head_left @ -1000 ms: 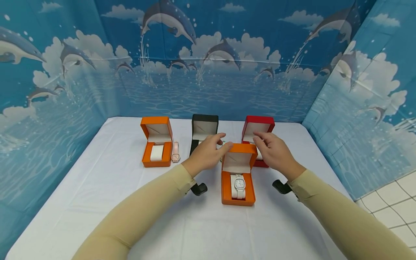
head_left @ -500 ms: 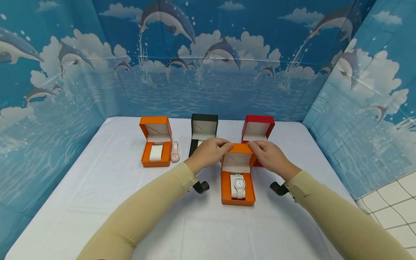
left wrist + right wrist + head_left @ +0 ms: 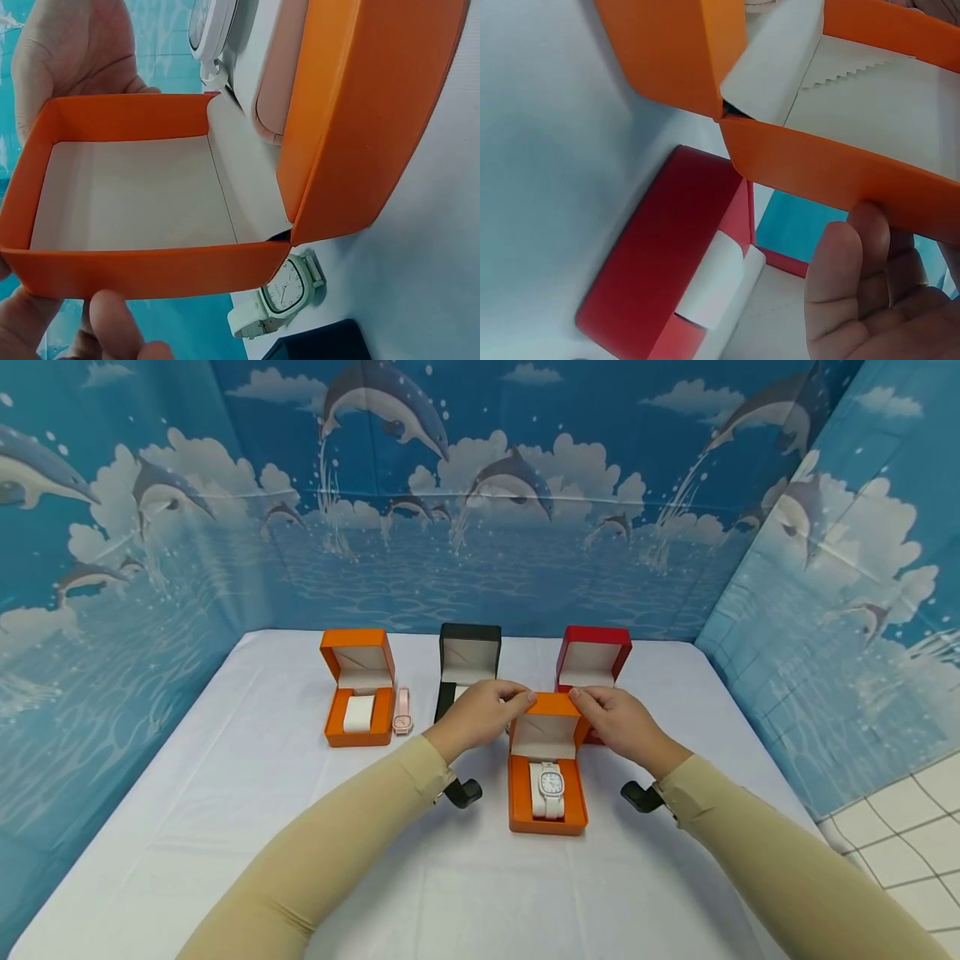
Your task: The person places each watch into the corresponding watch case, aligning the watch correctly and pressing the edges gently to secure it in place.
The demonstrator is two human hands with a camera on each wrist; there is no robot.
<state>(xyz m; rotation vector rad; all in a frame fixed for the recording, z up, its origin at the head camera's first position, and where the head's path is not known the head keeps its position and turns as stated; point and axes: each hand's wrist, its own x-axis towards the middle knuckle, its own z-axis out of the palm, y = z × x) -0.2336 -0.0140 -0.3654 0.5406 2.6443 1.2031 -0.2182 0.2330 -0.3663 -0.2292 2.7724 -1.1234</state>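
Observation:
An orange watch box (image 3: 549, 827) stands on the table in front of me, its lid (image 3: 546, 735) raised. Inside, a white watch (image 3: 552, 783) is wrapped round a white cushion. My left hand (image 3: 480, 714) pinches the upper left corner of the lid, thumb along its edge. At the upper right corner my right hand (image 3: 618, 727) does the same. The left wrist view shows the left fingers (image 3: 112, 322) against the lid's outer side. In the right wrist view, right fingertips (image 3: 870, 225) touch the lid's opposite side.
Behind stand another orange box (image 3: 358, 737) with a bare cushion, a black box (image 3: 470, 652) and a red box (image 3: 596, 647), all with raised lids. A pink watch (image 3: 402, 714) lies beside the left box. A pale green watch (image 3: 285, 289) lies near the black one.
Both hands were apart from the orange lid's top at first, the right one higher; they came in and took hold of its corners. Since half a second ago, little has moved.

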